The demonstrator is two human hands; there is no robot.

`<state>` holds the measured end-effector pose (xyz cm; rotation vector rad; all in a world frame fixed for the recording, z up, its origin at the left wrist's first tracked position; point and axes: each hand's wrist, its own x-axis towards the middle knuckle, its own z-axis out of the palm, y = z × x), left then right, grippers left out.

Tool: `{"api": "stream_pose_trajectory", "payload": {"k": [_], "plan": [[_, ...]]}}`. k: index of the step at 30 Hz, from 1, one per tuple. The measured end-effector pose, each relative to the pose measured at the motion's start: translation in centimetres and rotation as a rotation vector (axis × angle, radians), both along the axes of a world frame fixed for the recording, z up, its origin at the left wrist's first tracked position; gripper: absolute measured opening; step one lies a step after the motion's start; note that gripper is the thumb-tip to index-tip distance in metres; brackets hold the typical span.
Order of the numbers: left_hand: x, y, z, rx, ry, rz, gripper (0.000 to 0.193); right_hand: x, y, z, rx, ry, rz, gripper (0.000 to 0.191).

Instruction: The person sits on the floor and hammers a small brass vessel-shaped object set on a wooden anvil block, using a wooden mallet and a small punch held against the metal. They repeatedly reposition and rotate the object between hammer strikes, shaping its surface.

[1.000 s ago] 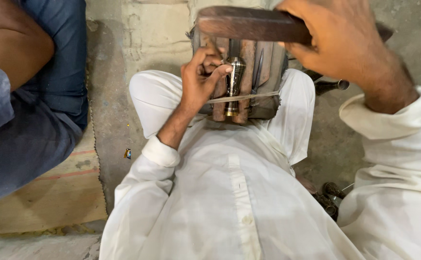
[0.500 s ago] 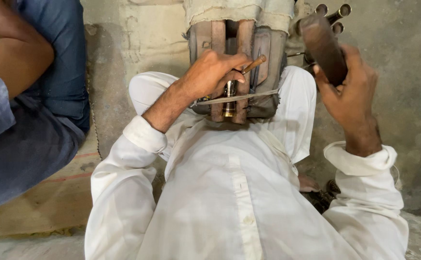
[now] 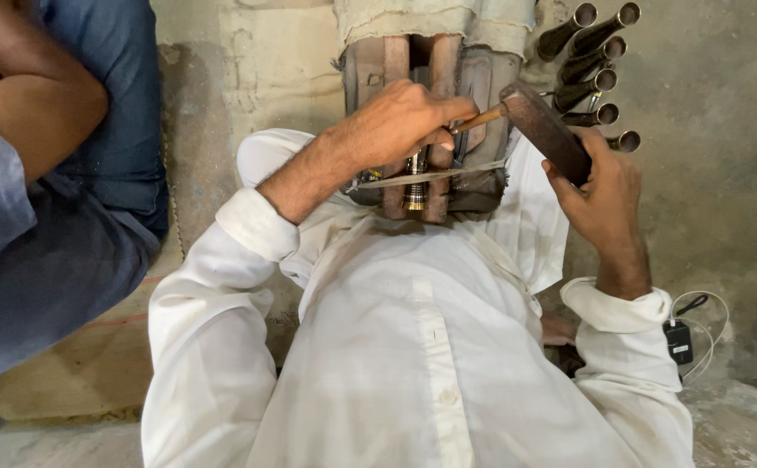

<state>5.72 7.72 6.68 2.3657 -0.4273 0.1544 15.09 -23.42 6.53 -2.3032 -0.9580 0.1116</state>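
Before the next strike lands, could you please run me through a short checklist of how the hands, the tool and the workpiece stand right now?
1. Left hand grips the thin punch: ok.
2. Right hand holds the wooden block raised: ok.
3. Block meets the punch's outer end: ok.
4. Brass piece upright in the wooden vise: ok.
5. Punch tip placement: cannot tell, hidden by fingers.
6. Left fingers away from the struck end: not ok.
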Motion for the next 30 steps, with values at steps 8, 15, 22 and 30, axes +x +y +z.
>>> {"api": "stream_pose_trajectory", "payload": {"k": [8,15,22,30], "plan": [[0.1,0.0,0.2,0.07,0.022,-0.035,0.026,-0.8,-0.8,-0.1,-0.004,-0.344,0.001,0.037],[-1.9,0.4,-0.6,-0.167,-0.181,0.051,0.028,-0.3,-0.6,2.3,-0.09,-0.276,0.073,0.042],[-5.1,-2.6,-4.5,-0.534,-0.169,0.586,0.026,1.3,1.6,3.0,-0.107,0.031,0.099,0.036],[-5.7,-4.2,-6.1,-0.54,-0.24,0.725,0.026,2.4,7.3,6.4,0.094,-0.46,0.356,0.031]]}}
